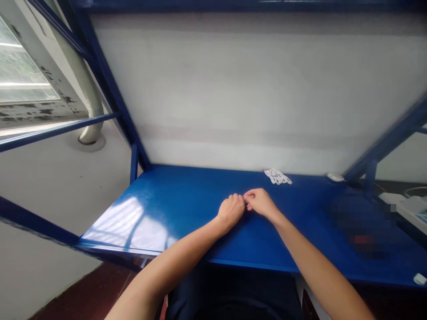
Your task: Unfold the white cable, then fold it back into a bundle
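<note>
My left hand (232,208) is curled into a loose fist just above the blue tabletop (193,186). Beside it, almost touching, my right hand (262,203) has its thumb and fingertips pinched together against the left hand's finger side. Something tiny and dark may show between the two, but the fingers hide it and I cannot make out its kind. Behind the right hand lies a coiled bundle of white cord (278,176).
A rounded white object (335,177) lies at the back right of the table. A small white block (419,279) sits near the right front corner. Blue metal posts (113,89) frame a pale back panel (247,89). The table's right side is partly pixelated.
</note>
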Motion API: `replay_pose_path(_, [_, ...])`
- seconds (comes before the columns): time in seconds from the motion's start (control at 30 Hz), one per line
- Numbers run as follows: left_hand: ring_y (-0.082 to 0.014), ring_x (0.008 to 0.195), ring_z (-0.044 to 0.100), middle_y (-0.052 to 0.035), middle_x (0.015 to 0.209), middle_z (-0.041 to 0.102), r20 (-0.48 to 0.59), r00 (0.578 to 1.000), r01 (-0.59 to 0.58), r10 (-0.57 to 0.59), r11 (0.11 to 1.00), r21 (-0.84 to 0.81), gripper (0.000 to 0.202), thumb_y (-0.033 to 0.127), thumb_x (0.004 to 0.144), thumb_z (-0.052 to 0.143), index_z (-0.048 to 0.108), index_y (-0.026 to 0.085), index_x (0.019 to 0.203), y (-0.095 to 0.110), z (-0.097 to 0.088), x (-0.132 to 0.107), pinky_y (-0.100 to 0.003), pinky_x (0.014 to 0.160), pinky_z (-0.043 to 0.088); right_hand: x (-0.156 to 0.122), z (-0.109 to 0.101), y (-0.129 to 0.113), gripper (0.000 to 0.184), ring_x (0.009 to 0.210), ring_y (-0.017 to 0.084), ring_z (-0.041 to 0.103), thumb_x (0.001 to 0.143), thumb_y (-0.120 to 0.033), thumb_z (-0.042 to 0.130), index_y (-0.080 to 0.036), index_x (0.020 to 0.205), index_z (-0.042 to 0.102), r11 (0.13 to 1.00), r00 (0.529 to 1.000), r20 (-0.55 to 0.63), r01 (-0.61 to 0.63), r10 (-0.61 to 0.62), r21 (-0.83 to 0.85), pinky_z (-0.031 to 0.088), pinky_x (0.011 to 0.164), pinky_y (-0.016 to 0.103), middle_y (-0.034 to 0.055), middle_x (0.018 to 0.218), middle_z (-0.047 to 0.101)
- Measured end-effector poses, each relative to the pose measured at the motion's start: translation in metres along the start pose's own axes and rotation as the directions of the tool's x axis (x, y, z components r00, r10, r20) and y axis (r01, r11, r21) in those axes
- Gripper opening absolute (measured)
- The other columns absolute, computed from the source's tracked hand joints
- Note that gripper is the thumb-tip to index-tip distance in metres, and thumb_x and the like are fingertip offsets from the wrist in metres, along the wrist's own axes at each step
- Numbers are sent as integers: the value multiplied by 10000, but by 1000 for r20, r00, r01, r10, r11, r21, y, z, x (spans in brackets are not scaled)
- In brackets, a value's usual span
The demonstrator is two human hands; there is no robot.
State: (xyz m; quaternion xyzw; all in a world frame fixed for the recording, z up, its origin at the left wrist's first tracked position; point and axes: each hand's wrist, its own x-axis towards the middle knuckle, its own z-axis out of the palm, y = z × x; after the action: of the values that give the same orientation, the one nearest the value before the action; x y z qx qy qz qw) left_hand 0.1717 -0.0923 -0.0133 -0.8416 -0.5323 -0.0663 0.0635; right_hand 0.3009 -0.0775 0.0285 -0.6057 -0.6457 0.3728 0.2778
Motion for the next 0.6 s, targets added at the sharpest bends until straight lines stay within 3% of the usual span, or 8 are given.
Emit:
replay_pose_path(0.07, [-244,830,636,-136,870,595,-14,1000,7,-7,1000,6,210,105,932,324,532,86,951,2,-1,-1,-309,611,527,0,-3,-4,70,461,126,628,776,-143,578,-138,838,610,1000,1000,14,-28,28,-6,496,441,200,36,652,675])
replay_pose_path(0.2, [-244,805,638,-134,865,595,-45,998,32,-32,999,9,222,93,929,298,506,73,1002,4,-5,-2,-311,597,522,0,-7,-11,323,383,103,565,756,-127,585,-159,1068,509,999,999,22,-42,43,-35,433,359,190,3,662,663])
replay_pose_path(0.33, [-241,818,647,-125,877,605,18,1000,7,-6,1000,-23,215,118,936,316,474,86,1077,3,-8,-1,-313,622,520,1,-8,-10,343,371,93,540,767,-143,565,-171,1100,488,997,997,67,-43,47,-67,408,357,186,-10,647,647])
replay_pose_path(0.47, [-246,860,653,-135,926,628,96,995,-14,23,995,-98,215,127,932,315,501,104,1037,-4,-11,1,-336,676,518,3,-9,-1,258,485,119,599,779,-143,534,-181,1034,549,984,986,111,136,-123,-112,464,486,217,-15,656,656])
replay_pose_path(0.6, [-235,842,663,-130,959,651,156,988,17,18,976,-219,245,181,950,293,505,125,1059,-16,-14,3,-333,690,503,3,-15,4,133,689,148,642,810,-193,531,-192,878,645,906,928,138,368,-345,-209,466,653,250,15,754,695])
